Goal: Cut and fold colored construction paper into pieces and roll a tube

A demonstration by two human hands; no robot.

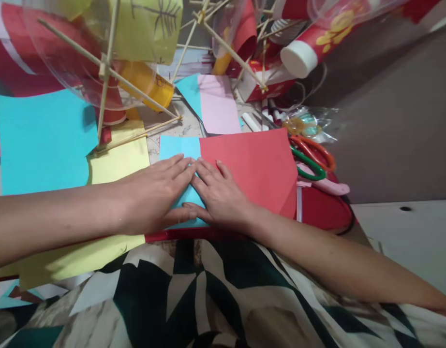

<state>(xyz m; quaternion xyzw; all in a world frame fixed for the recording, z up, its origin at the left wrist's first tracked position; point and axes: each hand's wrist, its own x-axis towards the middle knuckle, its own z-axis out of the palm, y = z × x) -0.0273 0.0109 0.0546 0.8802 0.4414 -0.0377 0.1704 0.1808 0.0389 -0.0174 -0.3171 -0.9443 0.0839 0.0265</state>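
A red sheet of paper (252,169) and a light blue strip of paper (180,146) lie flat side by side before me, meeting along an edge. My left hand (161,191) rests flat on the blue paper, its fingers stretched out towards that edge. Pressing flat from the other side, my right hand (223,195) lies across the seam between blue and red. The fingertips of both hands almost touch. Whether the two papers are glued or only overlap, I cannot tell.
To the left lie a large blue sheet (41,145) and yellow paper (117,162). Wooden stick frames (107,63) stand behind. Scissors with green handles (310,166) and orange handles (319,149) lie right of the red sheet. A pink-and-blue paper (219,104) sits at the back.
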